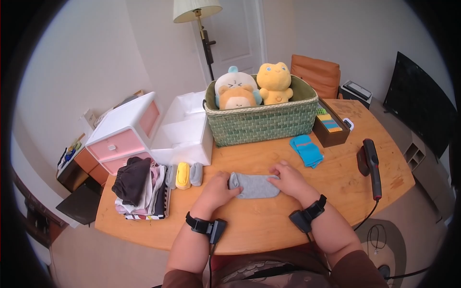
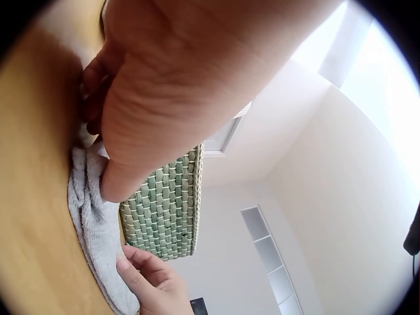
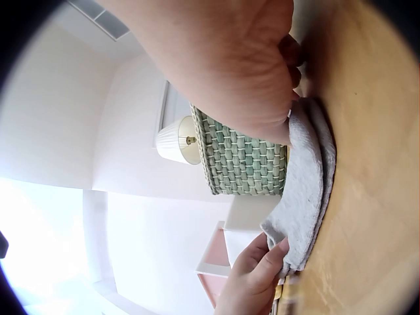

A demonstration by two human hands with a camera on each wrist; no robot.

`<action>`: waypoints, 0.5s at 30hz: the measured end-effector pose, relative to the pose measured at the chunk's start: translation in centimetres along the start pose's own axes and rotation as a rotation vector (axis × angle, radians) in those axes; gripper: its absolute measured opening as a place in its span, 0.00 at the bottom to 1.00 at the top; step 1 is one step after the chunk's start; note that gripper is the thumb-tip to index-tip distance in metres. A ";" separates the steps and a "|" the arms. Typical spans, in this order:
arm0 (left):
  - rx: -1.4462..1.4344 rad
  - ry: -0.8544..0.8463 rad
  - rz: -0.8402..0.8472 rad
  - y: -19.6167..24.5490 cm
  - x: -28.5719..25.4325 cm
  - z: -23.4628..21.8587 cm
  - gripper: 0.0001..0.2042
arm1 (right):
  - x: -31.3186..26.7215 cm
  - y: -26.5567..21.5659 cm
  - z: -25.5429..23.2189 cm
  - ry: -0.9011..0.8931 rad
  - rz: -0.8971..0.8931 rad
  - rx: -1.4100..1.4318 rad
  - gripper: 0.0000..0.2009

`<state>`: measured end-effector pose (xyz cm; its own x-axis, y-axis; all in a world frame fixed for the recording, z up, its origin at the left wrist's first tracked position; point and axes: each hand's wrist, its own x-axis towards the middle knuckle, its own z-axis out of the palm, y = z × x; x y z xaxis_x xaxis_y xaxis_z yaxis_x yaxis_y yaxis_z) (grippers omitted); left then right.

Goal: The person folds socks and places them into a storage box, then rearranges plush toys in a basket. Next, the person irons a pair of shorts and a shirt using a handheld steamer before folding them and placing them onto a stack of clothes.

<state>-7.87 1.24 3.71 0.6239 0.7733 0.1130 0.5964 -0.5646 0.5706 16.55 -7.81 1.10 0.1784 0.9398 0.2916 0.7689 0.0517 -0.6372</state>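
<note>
At the far left edge of the wooden table (image 1: 269, 230) we see a stack of folded clothes (image 1: 140, 189), and just right of it three rolled sock pairs (image 1: 184, 175) standing in a row. Behind these sit a pink-drawered storage box (image 1: 126, 133) and a white open organiser (image 1: 185, 132).

Our left hand (image 1: 217, 190) rests on the left end of the grey sock (image 1: 254, 186), fingers curled over and pinching its bunched edge against the tabletop. The sock lies flat in the middle of the table, with bare wood between it and the near edge. Our right hand (image 1: 289, 179) presses on the sock's right end, fingers bent down onto the fabric.

Behind the sock stands the green woven basket (image 1: 261, 122) with plush toys (image 1: 254, 86). Further right lie a blue sock pair (image 1: 306, 150), a dark brown box (image 1: 331, 129) and a handheld steamer (image 1: 370, 165) near the right edge.
</note>
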 end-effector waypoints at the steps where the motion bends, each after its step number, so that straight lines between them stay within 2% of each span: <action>1: 0.003 0.025 0.052 -0.1 0.0 0.1 0.21 | 0.0 -0.2 -0.3 -0.056 0.028 -0.032 0.12; 2: 0.007 0.050 0.103 -0.2 -0.1 0.2 0.19 | 0.1 -0.1 -0.2 -0.059 0.026 -0.034 0.12; 6: -0.062 0.014 0.054 0.3 0.1 0.3 0.15 | 0.1 0.1 -0.3 -0.079 -0.003 -0.017 0.11; 8: -0.431 0.063 0.007 -0.1 0.4 1.2 0.12 | -0.1 -0.1 -0.6 -0.074 -0.016 -0.007 0.11; 9: -0.429 0.059 0.009 -0.3 0.6 1.4 0.12 | 0.0 -0.2 -0.8 -0.114 -0.035 0.027 0.11; 11: -0.491 0.154 0.063 -0.3 0.7 1.4 0.13 | 0.0 -0.5 -1.2 -0.151 -0.053 0.064 0.11; 12: -0.489 0.152 0.063 -0.1 0.8 1.4 0.13 | 0.1 -0.8 -1.4 -0.245 0.003 0.167 0.12; 13: -0.544 0.273 0.107 0.4 0.8 1.5 0.14 | 0.0 -1.1 -1.4 -0.339 0.059 0.271 0.13; 14: -0.598 0.395 0.151 0.6 0.8 1.4 0.14 | -0.1 -1.4 -1.3 -0.339 0.059 0.273 0.13; 15: -0.596 0.394 0.150 0.7 0.8 1.2 0.14 | -0.5 -1.6 -1.0 -0.325 0.020 0.378 0.15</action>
<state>-6.39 1.09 3.22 0.3819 0.8099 0.4452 0.0722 -0.5064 0.8593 15.82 -8.67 2.74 -0.0564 0.9954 0.0774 0.4803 0.0950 -0.8719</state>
